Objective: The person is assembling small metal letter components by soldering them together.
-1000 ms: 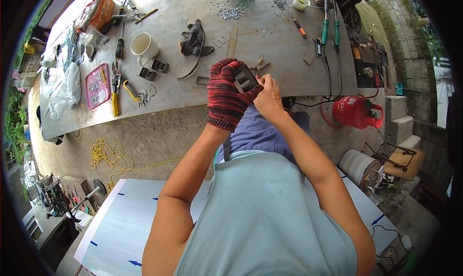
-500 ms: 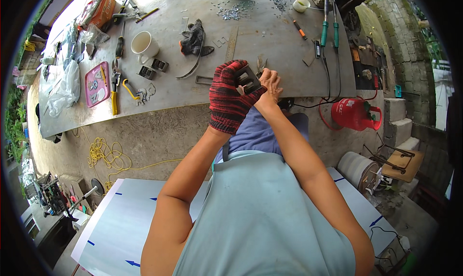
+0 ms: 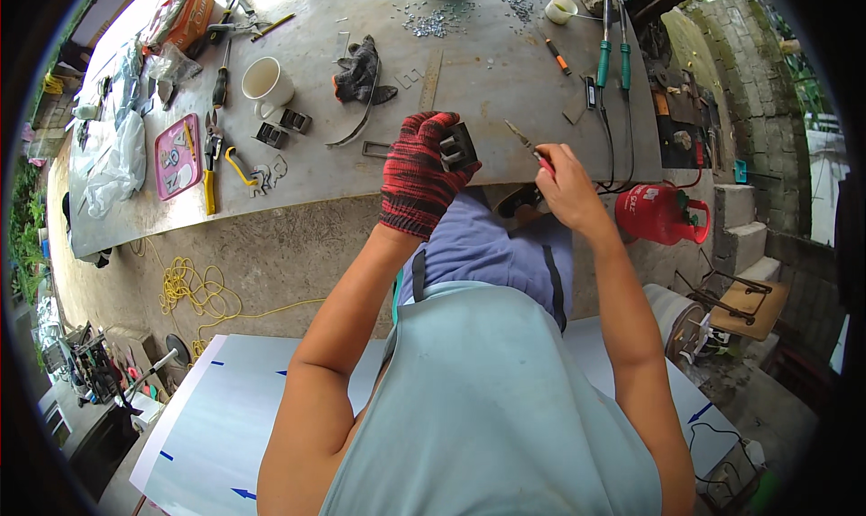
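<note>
My left hand (image 3: 419,175), in a red-and-black knit glove, is closed round a dark boxy metal piece with openings (image 3: 459,148), above the table's near edge. My bare right hand (image 3: 568,187) is to the right, apart from that piece. It grips slim pliers with a red handle (image 3: 545,162), their narrow tip pointing up and left over the table. Two similar dark metal pieces (image 3: 271,135) sit by a white mug (image 3: 268,85). A flat dark metal frame (image 3: 375,150) lies just left of the glove.
The metal table (image 3: 505,74) carries a dark glove (image 3: 361,72), a steel ruler (image 3: 431,81), a pink tray (image 3: 179,158), yellow-handled pliers (image 3: 211,169) and soldering irons (image 3: 604,60). Small metal bits (image 3: 437,20) are scattered at the back. A red gas cylinder (image 3: 657,213) stands right, below the edge.
My right hand has drawn away from the metal piece, rightward, carrying the pliers. My left hand has shifted slightly left, still holding the piece.
</note>
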A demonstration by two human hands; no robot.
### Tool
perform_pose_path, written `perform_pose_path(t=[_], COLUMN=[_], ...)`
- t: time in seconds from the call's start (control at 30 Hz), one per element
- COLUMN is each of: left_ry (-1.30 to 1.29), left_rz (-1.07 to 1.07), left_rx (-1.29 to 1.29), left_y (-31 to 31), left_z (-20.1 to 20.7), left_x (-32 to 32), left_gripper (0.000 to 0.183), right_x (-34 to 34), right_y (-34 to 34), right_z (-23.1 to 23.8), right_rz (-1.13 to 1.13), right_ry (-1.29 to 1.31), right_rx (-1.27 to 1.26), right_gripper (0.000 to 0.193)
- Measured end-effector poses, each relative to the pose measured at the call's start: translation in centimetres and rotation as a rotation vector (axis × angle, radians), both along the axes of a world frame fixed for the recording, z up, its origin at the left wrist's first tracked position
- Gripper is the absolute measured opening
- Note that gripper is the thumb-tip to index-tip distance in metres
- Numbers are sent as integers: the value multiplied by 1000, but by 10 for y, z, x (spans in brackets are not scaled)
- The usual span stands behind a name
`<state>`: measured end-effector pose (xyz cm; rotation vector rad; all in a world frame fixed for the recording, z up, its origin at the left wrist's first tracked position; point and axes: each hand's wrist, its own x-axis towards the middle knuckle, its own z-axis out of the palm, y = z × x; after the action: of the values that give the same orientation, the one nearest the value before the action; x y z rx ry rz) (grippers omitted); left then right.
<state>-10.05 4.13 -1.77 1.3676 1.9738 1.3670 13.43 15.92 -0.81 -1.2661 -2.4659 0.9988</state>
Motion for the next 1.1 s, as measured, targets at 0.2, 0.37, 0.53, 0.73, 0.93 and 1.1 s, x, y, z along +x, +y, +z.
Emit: perform_pose_path(t=[0.2, 0.37, 0.53, 0.73, 0.93, 1.1], left_ry=[-126, 37, 158, -93, -106, -269], left_rz=[-76, -129, -173, -133, -198, -224], left_rx=[-4, 31, 94, -5, -57, -17], left_y=[5, 12, 13, 10, 14, 16], left_z=[-7, 14, 19, 15, 16, 11], left_x=[12, 19, 18, 20, 18, 17], left_gripper=[68, 69, 72, 70, 71, 70], right_x=[-5, -16, -17, -19, -25, -32], right_y=[-30, -30, -26, -17, -10, -8], right_z=[136, 147, 147, 144, 146, 148], right_rz=[152, 314, 306, 322, 341, 349], right_ry=[-78, -211, -217, -225, -286, -259], right_rx=[175, 418, 430, 377, 351, 398], right_gripper=[30, 27, 24, 24, 25, 27])
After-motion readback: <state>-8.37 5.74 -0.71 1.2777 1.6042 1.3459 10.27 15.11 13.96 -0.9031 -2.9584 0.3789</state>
